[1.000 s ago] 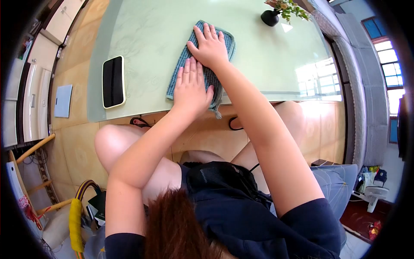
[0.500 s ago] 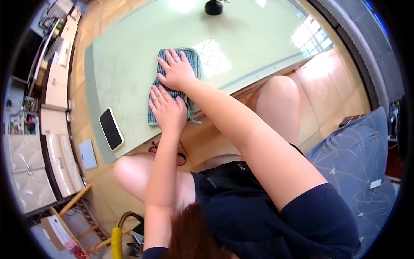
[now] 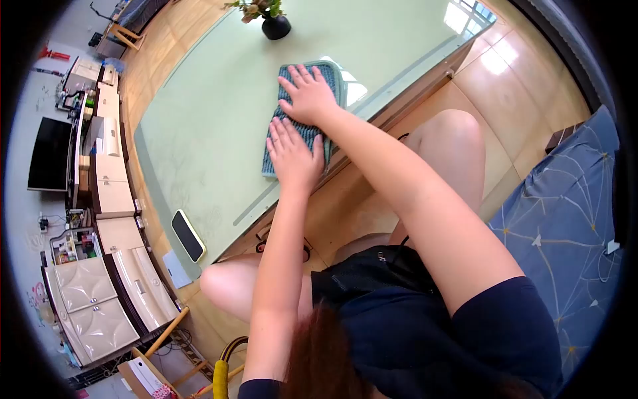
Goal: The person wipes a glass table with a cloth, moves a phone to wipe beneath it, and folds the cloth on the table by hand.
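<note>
A folded blue-green striped cloth [image 3: 271, 154] lies flat on the pale green glass-topped table [image 3: 219, 100], close to its near edge. My left hand [image 3: 294, 156] rests palm down on the lower part of the cloth, fingers stretched out. Just above it and to the right, my right hand [image 3: 310, 96] lies flat on the upper part, its fingers spread. Neither hand grips the cloth; the palms cover its middle.
A phone [image 3: 189, 235] lies at the table's left corner. A black vase [image 3: 276, 27] with flowers stands at the far side. My knees are beside the near edge. Cabinets [image 3: 93, 306] line the left, and a blue patterned cover [image 3: 565, 226] is at right.
The camera view has turned, so the table appears rotated and more cabinets show at left. Both hands remain flat on the cloth, with little change in their placement on it.
</note>
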`<state>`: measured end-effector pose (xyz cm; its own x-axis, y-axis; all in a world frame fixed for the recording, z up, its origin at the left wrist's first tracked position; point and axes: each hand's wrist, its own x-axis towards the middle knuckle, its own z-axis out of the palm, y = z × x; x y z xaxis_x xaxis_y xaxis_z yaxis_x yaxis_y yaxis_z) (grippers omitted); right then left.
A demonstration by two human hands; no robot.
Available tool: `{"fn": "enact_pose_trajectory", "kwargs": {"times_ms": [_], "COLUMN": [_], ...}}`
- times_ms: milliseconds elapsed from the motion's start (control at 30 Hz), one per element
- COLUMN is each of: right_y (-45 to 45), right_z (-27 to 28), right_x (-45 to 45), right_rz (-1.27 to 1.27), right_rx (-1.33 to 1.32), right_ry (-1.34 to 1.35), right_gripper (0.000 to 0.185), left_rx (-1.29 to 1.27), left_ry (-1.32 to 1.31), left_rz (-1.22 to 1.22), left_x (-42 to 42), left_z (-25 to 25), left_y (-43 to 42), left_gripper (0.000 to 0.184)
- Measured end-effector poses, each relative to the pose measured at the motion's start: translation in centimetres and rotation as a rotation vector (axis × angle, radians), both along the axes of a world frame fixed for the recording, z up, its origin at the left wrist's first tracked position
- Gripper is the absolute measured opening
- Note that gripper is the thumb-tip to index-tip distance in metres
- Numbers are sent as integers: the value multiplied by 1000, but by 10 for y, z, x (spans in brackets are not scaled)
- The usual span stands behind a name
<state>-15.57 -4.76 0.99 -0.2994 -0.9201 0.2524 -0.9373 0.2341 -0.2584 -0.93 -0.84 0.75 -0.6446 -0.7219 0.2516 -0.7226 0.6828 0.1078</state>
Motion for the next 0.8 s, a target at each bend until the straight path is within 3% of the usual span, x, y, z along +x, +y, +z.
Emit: {"fn": "enact_pose_trajectory", "kwargs": {"times_ms": [433, 800], "right_y": [101, 138], "right_z": [-2, -9], "right_x": [-157, -132], "right_rz": [-348, -499], "right_rx": [46, 22], "right_ry": [108, 73], "right_gripper": [64, 70], "left_rx": [-73, 58], "left_ry": [6, 141], "left_rz": [-338, -392], "left_x": [-143, -130], "left_z": [-2, -5], "left_y": [54, 65], "left_gripper": [85, 67]}}
